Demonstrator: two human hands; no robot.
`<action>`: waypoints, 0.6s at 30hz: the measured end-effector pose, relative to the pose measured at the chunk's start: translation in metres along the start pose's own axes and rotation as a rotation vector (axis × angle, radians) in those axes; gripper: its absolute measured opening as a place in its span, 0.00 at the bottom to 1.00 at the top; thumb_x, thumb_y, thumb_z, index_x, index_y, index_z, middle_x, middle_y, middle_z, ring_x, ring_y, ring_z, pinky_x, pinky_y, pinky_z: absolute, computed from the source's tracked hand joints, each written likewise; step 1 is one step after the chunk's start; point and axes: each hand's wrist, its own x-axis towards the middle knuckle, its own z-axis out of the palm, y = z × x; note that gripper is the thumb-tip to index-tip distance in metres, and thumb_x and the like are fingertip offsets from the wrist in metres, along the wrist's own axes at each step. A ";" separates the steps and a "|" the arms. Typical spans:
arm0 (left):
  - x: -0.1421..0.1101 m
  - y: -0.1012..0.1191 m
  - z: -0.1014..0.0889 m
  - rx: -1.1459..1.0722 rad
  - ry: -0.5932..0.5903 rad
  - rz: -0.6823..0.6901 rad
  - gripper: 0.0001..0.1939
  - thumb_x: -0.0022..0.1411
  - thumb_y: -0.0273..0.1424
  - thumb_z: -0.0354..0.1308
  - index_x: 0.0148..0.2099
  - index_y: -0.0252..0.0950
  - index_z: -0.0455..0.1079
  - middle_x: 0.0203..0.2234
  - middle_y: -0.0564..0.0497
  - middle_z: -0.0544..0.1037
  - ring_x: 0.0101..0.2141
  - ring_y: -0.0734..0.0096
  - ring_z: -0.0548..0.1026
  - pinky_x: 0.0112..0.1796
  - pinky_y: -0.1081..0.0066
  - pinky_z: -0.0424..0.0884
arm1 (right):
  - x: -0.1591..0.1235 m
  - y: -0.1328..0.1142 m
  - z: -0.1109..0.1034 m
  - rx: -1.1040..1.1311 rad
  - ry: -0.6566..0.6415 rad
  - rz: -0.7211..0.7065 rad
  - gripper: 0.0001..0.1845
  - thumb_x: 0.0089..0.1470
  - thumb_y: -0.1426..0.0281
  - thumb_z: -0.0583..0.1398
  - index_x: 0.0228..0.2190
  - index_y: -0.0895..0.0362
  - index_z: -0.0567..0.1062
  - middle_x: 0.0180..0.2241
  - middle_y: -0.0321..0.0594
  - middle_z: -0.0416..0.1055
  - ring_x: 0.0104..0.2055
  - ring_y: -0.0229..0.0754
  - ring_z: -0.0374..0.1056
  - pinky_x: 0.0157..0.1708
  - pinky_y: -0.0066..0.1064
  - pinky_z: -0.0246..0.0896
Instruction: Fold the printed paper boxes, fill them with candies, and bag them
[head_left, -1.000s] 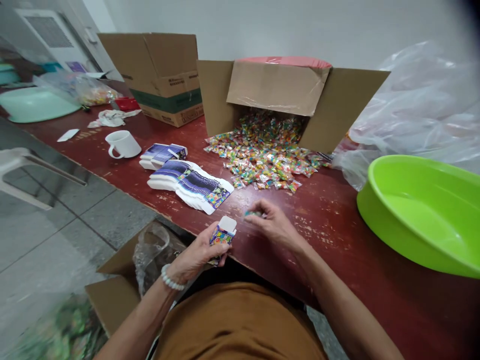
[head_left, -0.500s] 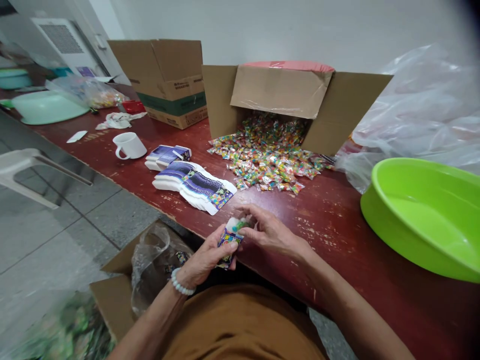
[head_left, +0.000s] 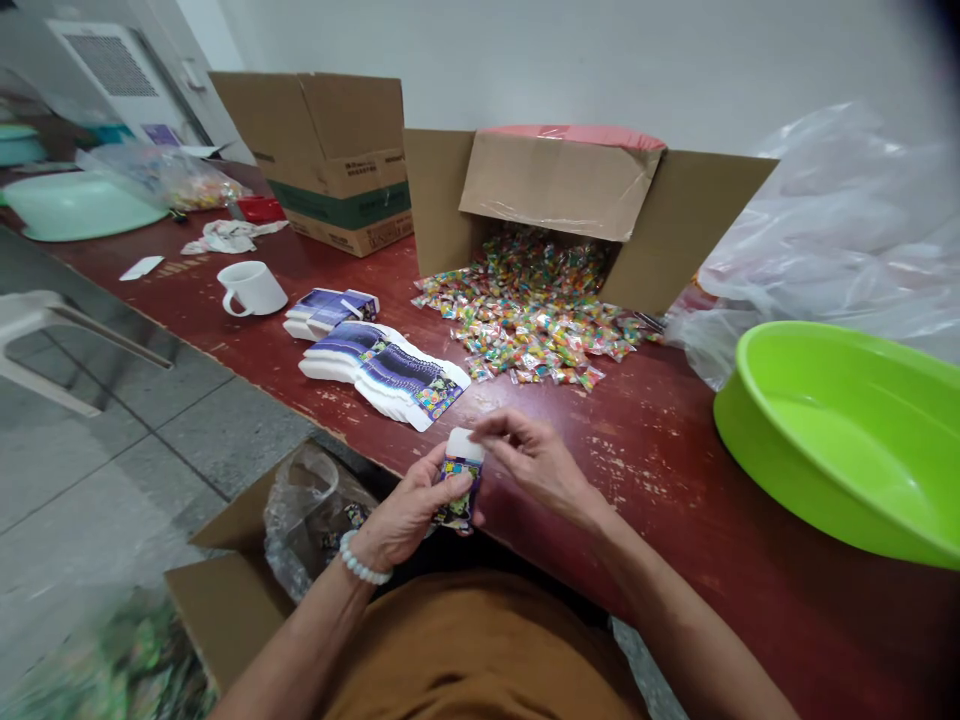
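Left hand [head_left: 405, 518] closed firmly around printed carton [head_left: 459, 488], white end up, just beyond table edge [head_left: 352, 450]. Right hand [head_left: 536, 465] half curled, fingertips [head_left: 486, 425] pinched just above that white end; any hold unclear. Carton upright, multicoloured print, slightly tilted.

A white mug [head_left: 251, 288] stands on the red table [head_left: 660, 470] (its paint worn in patches), a lime-green basin [head_left: 832, 430] at its right, and a white plastic chair [head_left: 30, 320] on the tiled floor [head_left: 225, 440].
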 end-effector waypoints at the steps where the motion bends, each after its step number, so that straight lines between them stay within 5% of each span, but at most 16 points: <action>1: 0.001 0.001 0.000 -0.037 0.018 0.002 0.28 0.57 0.39 0.67 0.56 0.38 0.63 0.31 0.49 0.79 0.24 0.70 0.77 0.25 0.73 0.71 | 0.000 0.002 0.000 0.074 0.065 0.055 0.08 0.55 0.65 0.62 0.37 0.54 0.75 0.34 0.37 0.75 0.35 0.38 0.69 0.37 0.30 0.63; 3: 0.002 0.002 0.001 -0.113 0.038 -0.029 0.24 0.59 0.44 0.64 0.52 0.36 0.66 0.30 0.47 0.80 0.23 0.69 0.77 0.25 0.72 0.72 | -0.001 0.009 0.001 0.208 0.101 0.175 0.16 0.49 0.63 0.66 0.39 0.55 0.74 0.34 0.37 0.74 0.32 0.38 0.68 0.33 0.29 0.64; 8: 0.007 -0.006 0.005 -0.193 0.090 -0.095 0.23 0.64 0.49 0.55 0.40 0.30 0.73 0.24 0.45 0.79 0.19 0.69 0.75 0.21 0.72 0.71 | -0.007 0.021 0.016 0.460 -0.121 0.372 0.23 0.48 0.60 0.67 0.44 0.55 0.71 0.30 0.36 0.74 0.20 0.34 0.65 0.22 0.26 0.60; 10: 0.009 -0.011 0.007 -0.163 0.157 -0.043 0.20 0.63 0.46 0.58 0.39 0.30 0.73 0.22 0.47 0.78 0.18 0.70 0.74 0.20 0.73 0.71 | -0.010 0.020 0.022 0.395 -0.065 0.322 0.18 0.51 0.59 0.66 0.40 0.55 0.73 0.28 0.35 0.73 0.21 0.34 0.65 0.22 0.27 0.61; 13: 0.010 -0.014 0.009 -0.146 0.243 0.010 0.20 0.61 0.46 0.60 0.38 0.31 0.71 0.20 0.49 0.77 0.17 0.70 0.73 0.19 0.72 0.71 | -0.014 0.017 0.024 0.096 0.085 0.067 0.11 0.56 0.60 0.63 0.34 0.54 0.77 0.30 0.39 0.75 0.31 0.41 0.70 0.34 0.32 0.66; 15: 0.010 -0.010 0.009 -0.190 0.203 -0.068 0.22 0.61 0.49 0.58 0.39 0.32 0.71 0.21 0.49 0.77 0.16 0.68 0.74 0.18 0.72 0.71 | -0.017 0.016 0.021 -0.061 0.087 -0.054 0.10 0.59 0.62 0.60 0.33 0.54 0.79 0.31 0.41 0.75 0.36 0.42 0.70 0.40 0.34 0.66; 18: 0.009 -0.002 0.007 -0.268 0.073 -0.193 0.28 0.63 0.54 0.51 0.49 0.34 0.70 0.24 0.48 0.78 0.17 0.64 0.76 0.16 0.70 0.70 | -0.020 0.019 0.017 -0.060 0.004 -0.048 0.11 0.60 0.63 0.59 0.33 0.54 0.79 0.33 0.41 0.76 0.32 0.40 0.70 0.35 0.32 0.66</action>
